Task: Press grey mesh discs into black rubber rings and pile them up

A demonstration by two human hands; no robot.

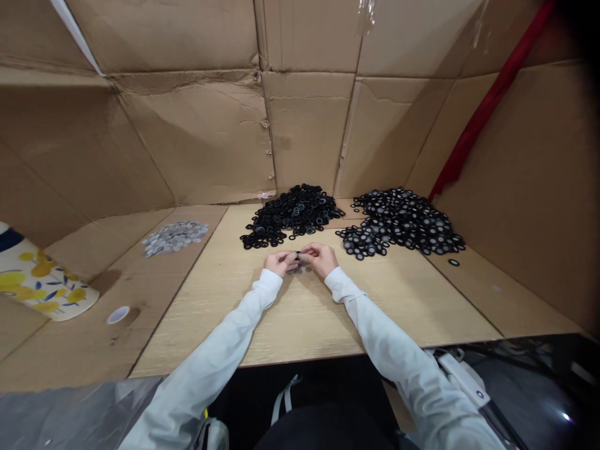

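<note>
Left hand (280,262) and right hand (320,257) meet fingertip to fingertip, pinching a small black ring (297,254) above the table (300,325), near the ring pile (293,215).

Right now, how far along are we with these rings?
Done: the pile of disc-filled rings at right. In hand: left hand and right hand pinch one small black piece together. Left: a big pile of bare black rings and a smaller pile of grey discs.

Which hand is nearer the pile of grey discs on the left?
Left. The left hand sits right of the grey discs; the right hand is farther right, beyond the left one.
</note>
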